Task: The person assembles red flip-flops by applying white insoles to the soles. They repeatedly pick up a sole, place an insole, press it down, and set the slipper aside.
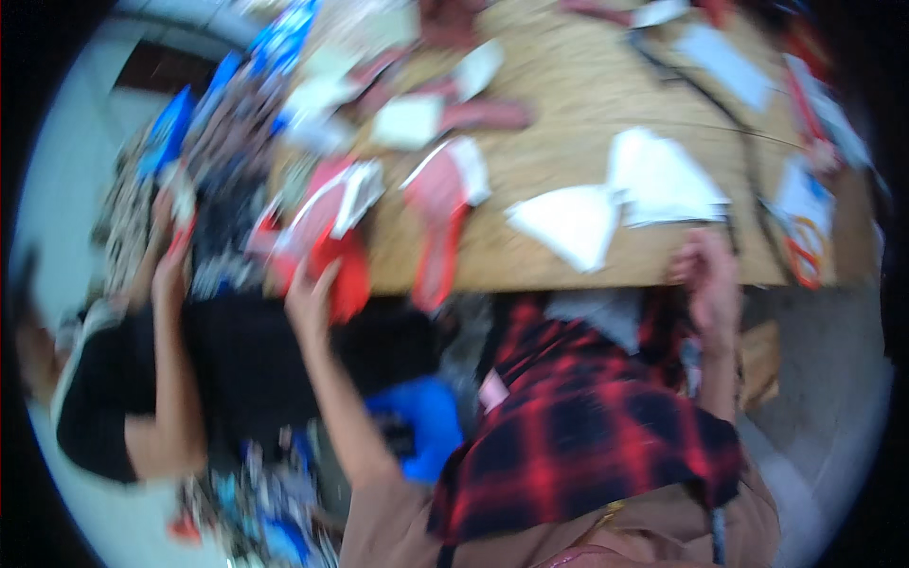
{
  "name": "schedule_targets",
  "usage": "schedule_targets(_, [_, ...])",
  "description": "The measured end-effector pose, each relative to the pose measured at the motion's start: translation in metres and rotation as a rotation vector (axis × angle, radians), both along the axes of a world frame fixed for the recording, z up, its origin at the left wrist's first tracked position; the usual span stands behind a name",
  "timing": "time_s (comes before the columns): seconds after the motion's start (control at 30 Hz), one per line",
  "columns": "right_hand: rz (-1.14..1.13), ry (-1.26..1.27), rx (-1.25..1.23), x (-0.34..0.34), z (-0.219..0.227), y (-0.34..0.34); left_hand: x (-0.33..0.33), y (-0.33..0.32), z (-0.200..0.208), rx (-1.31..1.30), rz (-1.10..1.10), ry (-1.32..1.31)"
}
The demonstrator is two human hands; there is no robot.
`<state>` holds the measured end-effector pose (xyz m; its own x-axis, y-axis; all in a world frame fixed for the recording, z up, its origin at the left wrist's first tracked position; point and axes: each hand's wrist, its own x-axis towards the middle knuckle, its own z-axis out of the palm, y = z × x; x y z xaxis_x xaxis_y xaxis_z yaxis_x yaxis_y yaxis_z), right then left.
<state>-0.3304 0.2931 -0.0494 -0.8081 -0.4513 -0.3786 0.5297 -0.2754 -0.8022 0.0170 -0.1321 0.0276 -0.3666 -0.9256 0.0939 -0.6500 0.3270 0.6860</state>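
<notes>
My left hand is at the table's front edge, its thumb and fingers closed at the side of a red cloth piece that hangs slightly over the edge. White strips lie on the red cloth near it. To its right is a second red piece, narrow below and wide above, with a white edge. My right hand is at the table edge with curled fingers; blur hides whether anything is in them. Just beyond it lies a stack of white fan-shaped pieces, with another white fan-shaped piece to the left.
Scissors with orange handles lie at the table's right side, past a dark cord. More red and pale pieces lie farther back. At left, a co-worker in black holds a red-and-white piece. Cloth heaps adjoin the table.
</notes>
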Motion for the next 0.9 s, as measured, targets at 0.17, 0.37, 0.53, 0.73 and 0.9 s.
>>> schedule_targets(0.17, [0.054, 0.112, -0.045, -0.019, 0.023, 0.004, -0.032, 0.078, 0.005, -0.569, -0.066, 0.028])
schedule_targets(0.37, [-0.005, 0.186, -0.046, -0.077, 0.025, 0.03, -0.149, 0.198, -0.073, -0.809, -0.657, -0.047])
schedule_targets(0.53, [-0.094, 0.341, 0.079, -0.172, 0.051, 0.003, -0.184, 0.206, -0.091, -0.61, -0.547, 0.088])
schedule_targets(0.73, [-0.175, 0.702, 0.281, -0.332, 0.042, -0.071, -0.203, 0.208, -0.09, -0.665, -0.578, -0.191])
schedule_targets(0.9, [-0.061, 0.915, 0.619, -0.414, 0.028, -0.155, -0.203, 0.206, -0.087, -0.567, -0.577, -0.234])
